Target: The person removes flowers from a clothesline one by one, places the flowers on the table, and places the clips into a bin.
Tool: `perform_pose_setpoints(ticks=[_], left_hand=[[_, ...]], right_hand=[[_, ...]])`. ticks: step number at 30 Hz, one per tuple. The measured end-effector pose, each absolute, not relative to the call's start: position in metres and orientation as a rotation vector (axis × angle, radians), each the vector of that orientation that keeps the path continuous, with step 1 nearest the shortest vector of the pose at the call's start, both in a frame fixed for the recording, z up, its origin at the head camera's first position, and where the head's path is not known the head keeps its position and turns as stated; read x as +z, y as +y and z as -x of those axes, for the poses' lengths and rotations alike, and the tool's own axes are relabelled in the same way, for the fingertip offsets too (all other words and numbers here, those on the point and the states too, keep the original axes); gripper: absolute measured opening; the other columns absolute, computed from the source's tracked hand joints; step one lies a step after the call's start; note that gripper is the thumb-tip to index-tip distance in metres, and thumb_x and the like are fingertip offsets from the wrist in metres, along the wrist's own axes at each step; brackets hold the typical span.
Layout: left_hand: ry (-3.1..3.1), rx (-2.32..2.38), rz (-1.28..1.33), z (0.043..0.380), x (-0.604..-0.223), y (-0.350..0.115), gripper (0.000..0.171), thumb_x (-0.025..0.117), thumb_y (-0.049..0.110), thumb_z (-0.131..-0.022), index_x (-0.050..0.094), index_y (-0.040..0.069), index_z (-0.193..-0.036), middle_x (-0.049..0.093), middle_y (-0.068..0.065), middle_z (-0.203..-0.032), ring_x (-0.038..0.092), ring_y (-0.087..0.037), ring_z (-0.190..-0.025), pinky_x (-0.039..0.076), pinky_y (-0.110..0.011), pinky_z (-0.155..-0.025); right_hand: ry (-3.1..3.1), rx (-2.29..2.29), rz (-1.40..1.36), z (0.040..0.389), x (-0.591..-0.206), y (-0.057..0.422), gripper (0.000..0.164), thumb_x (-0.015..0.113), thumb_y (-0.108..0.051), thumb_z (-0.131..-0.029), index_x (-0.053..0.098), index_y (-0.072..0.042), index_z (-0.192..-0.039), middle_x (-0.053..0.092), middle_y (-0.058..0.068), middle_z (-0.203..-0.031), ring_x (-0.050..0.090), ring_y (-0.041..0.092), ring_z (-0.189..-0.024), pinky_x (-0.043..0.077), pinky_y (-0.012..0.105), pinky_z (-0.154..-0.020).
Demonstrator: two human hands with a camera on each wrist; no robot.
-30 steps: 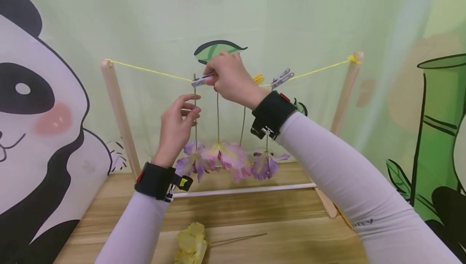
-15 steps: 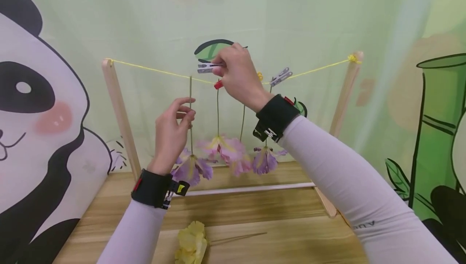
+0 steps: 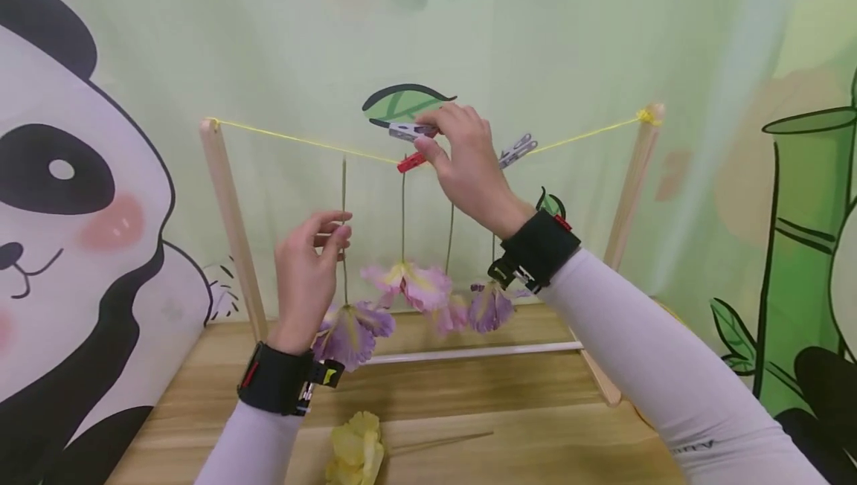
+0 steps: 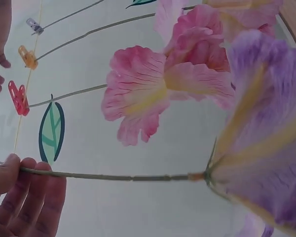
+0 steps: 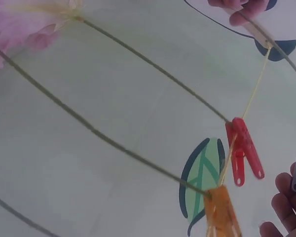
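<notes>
Head view: the purple flower, at seven o'clock, is held by its stem in the left hand; near twelve, a grey clip is pinched by the right hand. The stem is best steadied lightly, clear of the pink flowers. Unlike a second ago, the stem is unclipped.

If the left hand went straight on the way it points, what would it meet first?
Probably the yellow string, which in the head view crosses just above the stem in the left hand. Depth is unclear, so the hand might miss.
</notes>
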State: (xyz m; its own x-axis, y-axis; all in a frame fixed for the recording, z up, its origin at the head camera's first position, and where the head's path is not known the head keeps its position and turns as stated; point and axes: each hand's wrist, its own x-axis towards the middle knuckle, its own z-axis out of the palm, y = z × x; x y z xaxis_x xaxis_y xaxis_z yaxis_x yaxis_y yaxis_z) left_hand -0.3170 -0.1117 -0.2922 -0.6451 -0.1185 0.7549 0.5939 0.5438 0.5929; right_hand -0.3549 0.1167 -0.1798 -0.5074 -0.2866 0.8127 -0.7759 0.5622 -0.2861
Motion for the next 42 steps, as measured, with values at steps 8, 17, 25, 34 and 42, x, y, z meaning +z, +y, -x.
perform_pose_setpoints(ticks=[8,17,25,34,42], left_hand=[[-1.962,-1.034,0.399,0.3,-0.308,-0.109,0.015,0.073,0.014,-0.097,0.079,0.005,-0.108,0.078,-0.007,-0.103,0.072,-0.019,-0.081,0.048,-0.01,-0.071],[-1.882,-1.141,0.387,0.288,-0.316,-0.091,0.017,0.074,0.012,-0.095,0.081,0.008,-0.111,0.077,-0.007,-0.099,0.073,-0.021,-0.087,0.054,-0.016,-0.074],[-1.937,-1.207,0.29,0.276,-0.335,-0.08,0.018,0.073,0.006,-0.095,0.079,0.008,-0.112,0.074,-0.008,-0.1,0.07,-0.023,-0.092,0.06,-0.042,-0.077],[-2.08,-1.136,0.411,0.275,-0.349,-0.081,0.019,0.073,0.006,-0.095,0.078,0.01,-0.113,0.073,-0.004,-0.097,0.07,-0.019,-0.087,0.061,-0.035,-0.075],[-2.253,-0.971,0.523,0.27,-0.347,-0.085,0.02,0.078,0.005,-0.092,0.079,0.013,-0.111,0.073,-0.001,-0.098,0.069,-0.013,-0.085,0.056,-0.028,-0.069]], right_hand=[[-1.917,0.98,-0.816,0.336,-0.211,0.148,0.029,0.07,-0.012,-0.1,0.068,0.002,-0.125,0.052,0.02,-0.111,0.047,0.036,-0.106,0.034,0.042,-0.093],[-1.838,1.048,-0.684,0.317,-0.24,0.188,0.031,0.069,-0.007,-0.099,0.067,0.004,-0.127,0.051,0.022,-0.112,0.046,0.033,-0.103,0.033,0.036,-0.088],[-1.8,1.115,-0.597,0.312,-0.276,0.216,0.032,0.068,0.002,-0.098,0.067,0.002,-0.13,0.05,0.023,-0.112,0.044,0.026,-0.1,0.032,0.031,-0.088],[-1.737,1.072,-0.433,0.295,-0.311,0.253,0.036,0.07,0.013,-0.092,0.067,0.007,-0.127,0.05,0.0,-0.115,0.042,0.008,-0.105,0.031,0.027,-0.091],[-1.73,1.053,-0.366,0.293,-0.327,0.266,0.036,0.071,0.014,-0.09,0.066,0.01,-0.126,0.042,-0.017,-0.116,0.041,0.004,-0.105,0.029,0.025,-0.092]])
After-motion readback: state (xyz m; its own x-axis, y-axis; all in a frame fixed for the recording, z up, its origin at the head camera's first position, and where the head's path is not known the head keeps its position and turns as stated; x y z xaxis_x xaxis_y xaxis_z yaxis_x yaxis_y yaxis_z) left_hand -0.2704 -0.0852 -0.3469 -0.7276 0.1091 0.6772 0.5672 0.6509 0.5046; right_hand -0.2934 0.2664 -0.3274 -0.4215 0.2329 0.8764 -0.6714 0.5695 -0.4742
